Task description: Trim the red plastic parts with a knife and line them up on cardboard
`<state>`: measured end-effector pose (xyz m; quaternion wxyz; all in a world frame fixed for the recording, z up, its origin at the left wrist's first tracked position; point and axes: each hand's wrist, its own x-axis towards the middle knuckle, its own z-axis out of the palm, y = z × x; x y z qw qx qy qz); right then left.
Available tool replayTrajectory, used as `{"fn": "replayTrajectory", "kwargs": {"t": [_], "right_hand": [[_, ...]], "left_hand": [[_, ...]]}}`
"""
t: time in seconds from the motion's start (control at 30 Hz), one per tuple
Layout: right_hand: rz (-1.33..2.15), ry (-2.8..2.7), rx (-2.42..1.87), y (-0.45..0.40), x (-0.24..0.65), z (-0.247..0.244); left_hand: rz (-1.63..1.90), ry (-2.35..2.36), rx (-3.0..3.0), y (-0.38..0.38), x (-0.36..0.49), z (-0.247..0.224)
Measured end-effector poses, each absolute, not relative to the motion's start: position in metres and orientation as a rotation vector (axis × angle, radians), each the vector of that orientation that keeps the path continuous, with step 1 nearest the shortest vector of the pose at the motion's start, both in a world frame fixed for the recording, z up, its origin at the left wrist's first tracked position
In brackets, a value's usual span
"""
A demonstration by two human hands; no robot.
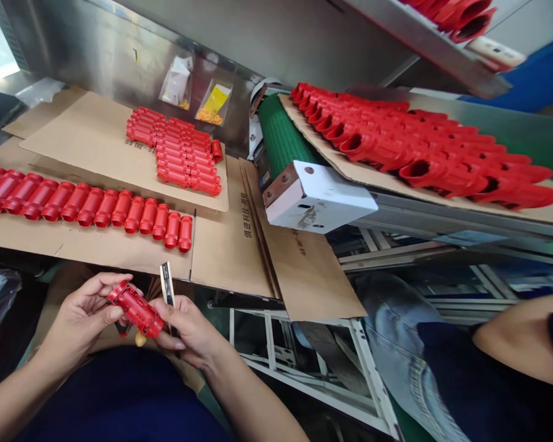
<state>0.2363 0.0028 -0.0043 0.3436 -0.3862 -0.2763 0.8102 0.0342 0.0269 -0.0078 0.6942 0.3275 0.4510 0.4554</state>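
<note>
You're holding red part (pixel 137 310) close in, short of tube row (pixel 92 206). Left hand (pixel 88 312) pinching one end; right hand (pixel 190 324) gripping tool (pixel 167 283) while touching other end. Risk: part slipping if split grip is loosening, tool scratching it if tilting.

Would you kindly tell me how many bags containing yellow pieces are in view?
2, side by side against the metal panel: the left bag and the right bag, slightly lower.
</note>
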Motion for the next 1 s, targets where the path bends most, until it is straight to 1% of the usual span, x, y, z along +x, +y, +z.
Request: {"fn": "replayTrajectory", "kwargs": {"t": [0.07, 0.1, 0.17, 0.23, 0.27, 0.33, 0.47, 0.53, 0.6, 0.7, 0.8, 0.9, 1.0], "right_hand": [[2.064, -0.733, -1.056, 0.001, 0.243, -0.002], [1.956, -0.803, -1.143, 0.003, 0.25, 0.0], [1.491, -1.054, -1.459, 0.011, 0.269, 0.004], [0.827, -1.294, -1.793, 0.026, 0.29, 0.008], [0.638, -1.325, -1.879, 0.036, 0.299, 0.009], [0.464, -1.339, -1.964, 0.056, 0.311, 0.008], [0.364, -1.38, -2.0, 0.082, 0.308, -0.006], [0.348, -1.409, -1.966, 0.083, 0.304, -0.012], [0.325, -1.416, -1.92, 0.079, 0.306, -0.014], [0.264, -1.395, -1.836, 0.069, 0.315, -0.007], [0.195, -1.363, -1.762, 0.053, 0.323, 0.007], [0.176, -1.298, -1.699, 0.029, 0.326, 0.022], [0.233, -1.25, -1.646, 0.005, 0.333, 0.028]], "left_hand": [[1.023, 0.969, 0.735, 0.031, 0.03, -0.009], [1.041, 0.947, 0.75, 0.034, 0.026, -0.008], [1.096, 0.955, 0.804, 0.044, 0.017, -0.006], [1.142, 1.055, 0.896, 0.056, 0.008, -0.002], [1.137, 1.116, 0.972, 0.062, 0.005, 0.002], [1.079, 1.192, 1.189, 0.076, 0.003, 0.011], [1.041, 1.215, 1.64, 0.121, 0.015, 0.037], [1.01, 1.335, 1.894, 0.161, 0.026, 0.052], [0.982, 1.415, 2.016, 0.212, 0.039, 0.064], [0.926, 1.497, 2.17, 0.29, 0.062, 0.073], [0.887, 1.51, 2.253, 0.343, 0.089, 0.071], [0.863, 1.485, 2.255, 0.358, 0.106, 0.069], [0.869, 1.479, 2.193, 0.34, 0.098, 0.077]]}}
